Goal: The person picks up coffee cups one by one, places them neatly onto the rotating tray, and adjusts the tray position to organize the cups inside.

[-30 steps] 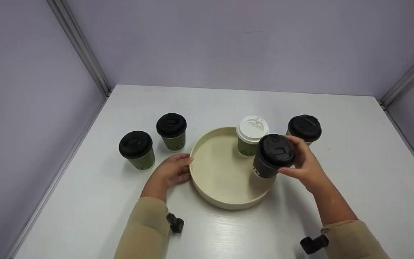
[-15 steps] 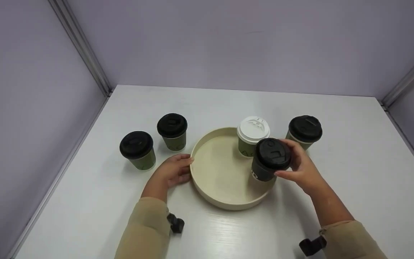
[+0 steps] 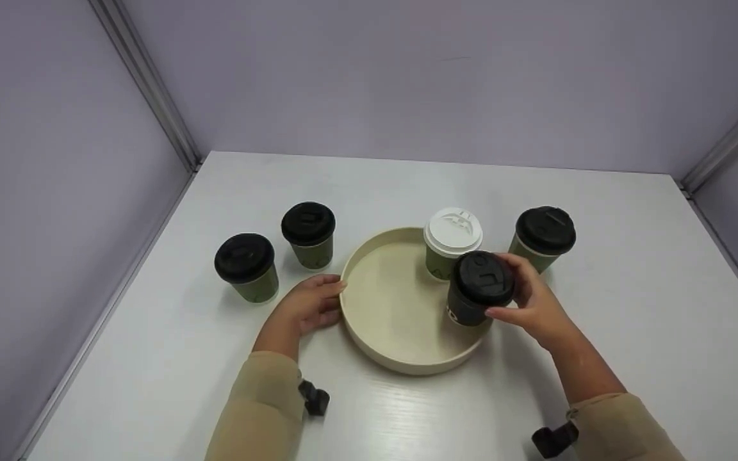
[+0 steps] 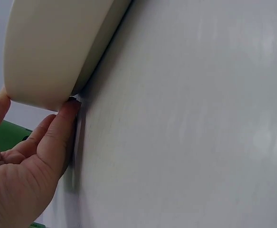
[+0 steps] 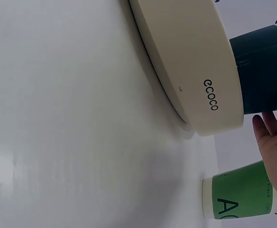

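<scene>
My right hand (image 3: 537, 310) grips a dark paper coffee cup (image 3: 466, 310) with a black lid. The cup is upright at the right side of a round cream tray (image 3: 401, 366); the wall hides its base in the right wrist view. Inside the tray stands a green cup with a white lid (image 3: 452, 230), just behind the dark cup. At the tray's left side my left hand (image 3: 307, 306) holds the wall, thumb at the rim. In the left wrist view that hand's fingertips (image 4: 68, 108) reach the tray's bottom edge (image 4: 48, 57).
Two green cups with black lids, a nearer one (image 3: 245, 266) and a farther one (image 3: 309, 234), stand left of the tray. Another black-lidded green cup (image 3: 543, 237) stands to its right, behind my right hand. Purple-grey panels (image 3: 369, 83) enclose the white table (image 3: 382, 422).
My right hand has brought the dark cup slightly left, down and toward me, lower into the tray. My left hand keeps its place on the tray.
</scene>
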Motion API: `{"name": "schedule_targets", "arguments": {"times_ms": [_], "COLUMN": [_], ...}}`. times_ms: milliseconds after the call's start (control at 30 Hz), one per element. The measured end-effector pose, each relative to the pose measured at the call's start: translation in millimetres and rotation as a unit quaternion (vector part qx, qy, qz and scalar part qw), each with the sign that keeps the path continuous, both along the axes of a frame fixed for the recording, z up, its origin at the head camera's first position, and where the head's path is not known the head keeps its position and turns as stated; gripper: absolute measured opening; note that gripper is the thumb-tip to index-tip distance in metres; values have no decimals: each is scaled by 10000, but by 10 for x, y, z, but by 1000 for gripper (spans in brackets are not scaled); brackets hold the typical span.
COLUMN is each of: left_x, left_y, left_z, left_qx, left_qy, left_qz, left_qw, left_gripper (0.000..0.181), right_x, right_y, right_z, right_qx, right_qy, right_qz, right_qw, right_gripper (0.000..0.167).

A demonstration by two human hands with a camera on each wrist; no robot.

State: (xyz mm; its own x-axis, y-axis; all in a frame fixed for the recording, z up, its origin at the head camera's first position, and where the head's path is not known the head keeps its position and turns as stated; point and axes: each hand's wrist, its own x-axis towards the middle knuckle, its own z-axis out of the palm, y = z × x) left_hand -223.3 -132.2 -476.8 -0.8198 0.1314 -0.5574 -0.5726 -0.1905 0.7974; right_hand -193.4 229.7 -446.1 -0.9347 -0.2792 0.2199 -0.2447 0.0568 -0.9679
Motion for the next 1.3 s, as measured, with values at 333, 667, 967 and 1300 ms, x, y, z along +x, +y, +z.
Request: {"name": "schedule_targets", "arguments": {"times_ms": [333,667,967,1300], "left_x": [7,-1,-8,-2], "left_y": [0,3,-3,13], "left_z": [5,5,-3,3], "left_qx": [-88,-84,26,23], "left_qy": [-35,-40,-19,15], "left_qz": [2,-28,-28,4], "left_qw": [10000,10000,10000,10000], "left_gripper": [38,39,39,38], "right_x": [-9,-10,-16,-15], "right_y": [-14,-17,-6,1], "right_z": [-67,-76,-74,-33], "right_qx": [123,167,212,576], "right_qy": [69,12,5,164], "right_qz": [-34,-97,-35,-1], "right_qw": [9999,9998,9998,9982], "right_gripper": [83,82,82,80]}}
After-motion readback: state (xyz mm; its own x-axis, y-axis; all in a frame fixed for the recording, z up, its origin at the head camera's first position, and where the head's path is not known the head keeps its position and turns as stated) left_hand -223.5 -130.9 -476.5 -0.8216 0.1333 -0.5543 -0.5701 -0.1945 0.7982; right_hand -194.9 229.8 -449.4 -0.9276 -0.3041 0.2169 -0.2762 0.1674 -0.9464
